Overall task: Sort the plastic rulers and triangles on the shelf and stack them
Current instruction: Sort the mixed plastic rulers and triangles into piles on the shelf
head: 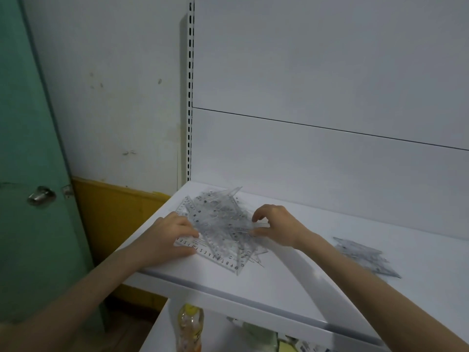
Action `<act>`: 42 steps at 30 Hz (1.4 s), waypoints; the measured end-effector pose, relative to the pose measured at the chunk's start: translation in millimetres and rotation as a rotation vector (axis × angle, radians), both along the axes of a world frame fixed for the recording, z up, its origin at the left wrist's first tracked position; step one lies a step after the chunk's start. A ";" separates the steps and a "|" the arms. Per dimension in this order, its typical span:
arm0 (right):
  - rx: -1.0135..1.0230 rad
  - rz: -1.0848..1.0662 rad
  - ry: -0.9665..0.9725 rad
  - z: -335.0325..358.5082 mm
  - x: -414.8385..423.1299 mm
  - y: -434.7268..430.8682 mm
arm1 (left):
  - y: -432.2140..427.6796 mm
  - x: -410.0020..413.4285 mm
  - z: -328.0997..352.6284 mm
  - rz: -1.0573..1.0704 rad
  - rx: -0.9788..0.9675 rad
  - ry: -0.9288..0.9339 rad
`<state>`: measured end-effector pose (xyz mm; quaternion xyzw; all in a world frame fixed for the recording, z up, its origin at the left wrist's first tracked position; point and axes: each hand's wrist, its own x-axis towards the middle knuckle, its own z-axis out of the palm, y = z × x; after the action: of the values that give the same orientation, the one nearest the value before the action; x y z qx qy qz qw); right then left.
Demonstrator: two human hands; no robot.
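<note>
A white shelf (291,283) is carrying a jumbled pile (220,224) of clear rulers and triangles. Right of the pile, well apart, a smaller stack (365,255) is lying flat. The left hand (172,235) is clamping its grip on the pile's left edge, and the right hand (276,227) is pinching the pile's right edge. Below the pile, a bottle (190,326) is standing.

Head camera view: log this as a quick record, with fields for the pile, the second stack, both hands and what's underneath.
loose pile: clear rulers and triangles, crisscrossed, at the left end of the white shelf
side stack: smaller, to the right, untouched
left hand: holds the end of a numbered ruler
right hand: fingers curled at the pile's right edge; grip unclear
underneath: bottle on a lower level
</note>
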<state>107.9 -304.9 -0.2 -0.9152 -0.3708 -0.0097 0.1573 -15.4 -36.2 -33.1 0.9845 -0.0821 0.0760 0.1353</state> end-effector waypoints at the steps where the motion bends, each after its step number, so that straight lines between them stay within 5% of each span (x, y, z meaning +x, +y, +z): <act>1: -0.010 0.004 0.008 1.8 0.7 -3.0 | 0.3 1.6 0.8 -0.004 0.004 0.004; 10: -0.157 0.044 -0.024 4.6 5.6 -37.3 | -3.5 3.5 4.6 -0.071 0.003 0.002; 25: -0.048 -0.195 -0.089 19.9 -6.7 -111.6 | -38.0 5.8 34.2 -0.136 -0.229 0.002; 31: -0.015 -0.383 -0.070 13.4 -31.8 -166.8 | -92.0 25.6 42.9 -0.155 -0.358 -0.151; 42: 0.022 -0.633 -0.194 16.7 -60.0 -348.2 | -271.2 87.2 47.0 -0.345 -0.460 -0.050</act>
<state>47.8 -653.1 16.6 -0.9781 -0.0812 -0.1494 0.1203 71.8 -307.4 13.9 0.8973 -0.2323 0.0926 0.3638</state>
